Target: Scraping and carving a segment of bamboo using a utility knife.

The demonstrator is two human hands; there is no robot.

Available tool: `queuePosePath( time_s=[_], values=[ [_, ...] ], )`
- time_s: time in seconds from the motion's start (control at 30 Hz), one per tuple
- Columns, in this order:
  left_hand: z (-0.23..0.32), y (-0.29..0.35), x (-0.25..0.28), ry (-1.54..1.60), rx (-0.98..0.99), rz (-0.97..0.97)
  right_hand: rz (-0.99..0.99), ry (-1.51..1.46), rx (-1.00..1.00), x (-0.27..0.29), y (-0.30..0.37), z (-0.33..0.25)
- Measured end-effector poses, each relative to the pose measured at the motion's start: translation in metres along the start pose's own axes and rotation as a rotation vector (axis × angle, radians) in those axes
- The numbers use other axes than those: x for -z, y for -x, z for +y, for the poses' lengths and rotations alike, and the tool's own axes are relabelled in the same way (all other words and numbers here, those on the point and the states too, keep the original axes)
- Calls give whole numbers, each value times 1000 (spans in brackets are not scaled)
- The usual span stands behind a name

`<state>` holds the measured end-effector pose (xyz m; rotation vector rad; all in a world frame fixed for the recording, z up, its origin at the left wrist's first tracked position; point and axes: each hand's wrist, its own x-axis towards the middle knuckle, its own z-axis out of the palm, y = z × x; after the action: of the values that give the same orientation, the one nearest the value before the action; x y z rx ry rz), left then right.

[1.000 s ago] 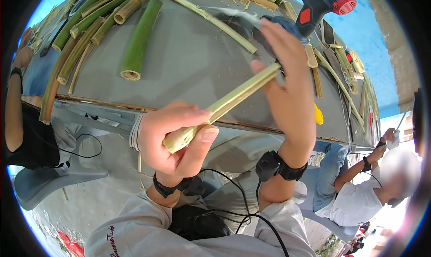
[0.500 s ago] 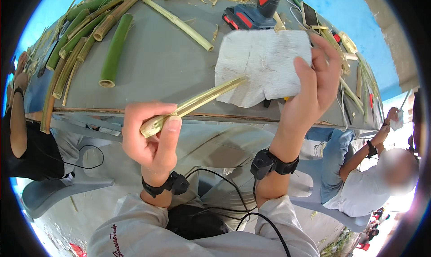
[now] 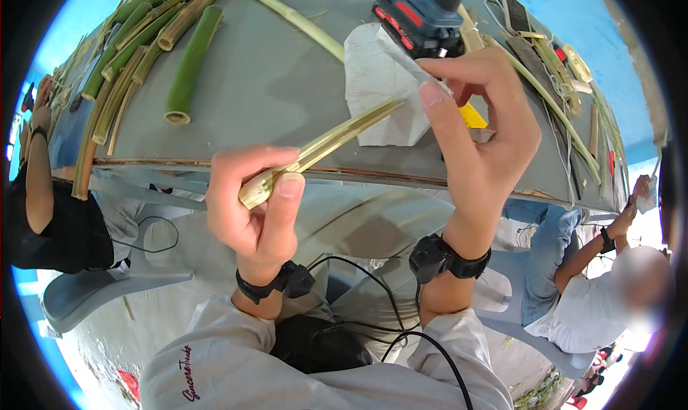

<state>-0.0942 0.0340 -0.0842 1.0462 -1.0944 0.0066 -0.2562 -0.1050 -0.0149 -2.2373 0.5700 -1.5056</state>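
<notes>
Between chairs (image 3: 107, 295), bamboo (image 3: 344, 133) slants over a grey table (image 3: 272, 88).

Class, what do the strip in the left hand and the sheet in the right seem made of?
Strip: likely split bamboo, pale, mostly dull, with lengthwise grain and a thicker end. Sheet: probably paper, matt whitish, thin and creased; any coating cannot be told.

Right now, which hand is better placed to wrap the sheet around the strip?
Probably the right hand: it pinches the white sheet near the bamboo strip, which the left hand holds.
</notes>
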Motion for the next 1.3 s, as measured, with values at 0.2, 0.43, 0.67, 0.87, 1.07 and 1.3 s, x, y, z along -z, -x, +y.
queuePosePath(
  time_s=[0.2,0.43,0.67,0.87,1.07,1.3],
  values=[
    [-2,-3,-2,159,27,-12,-218,-110,262,-16,-3,-8],
    [-3,-7,2,266,37,-49,-231,-83,425,-27,-5,-12],
    [-3,-7,5,212,32,-148,160,126,265,-20,-4,-5],
    [-1,-5,9,217,80,-195,140,128,259,-16,0,-13],
    [-2,-6,0,322,64,-67,-201,-18,444,-30,1,-17],
    [3,-7,4,239,113,-147,235,334,241,2,-4,-4]
  ],
)
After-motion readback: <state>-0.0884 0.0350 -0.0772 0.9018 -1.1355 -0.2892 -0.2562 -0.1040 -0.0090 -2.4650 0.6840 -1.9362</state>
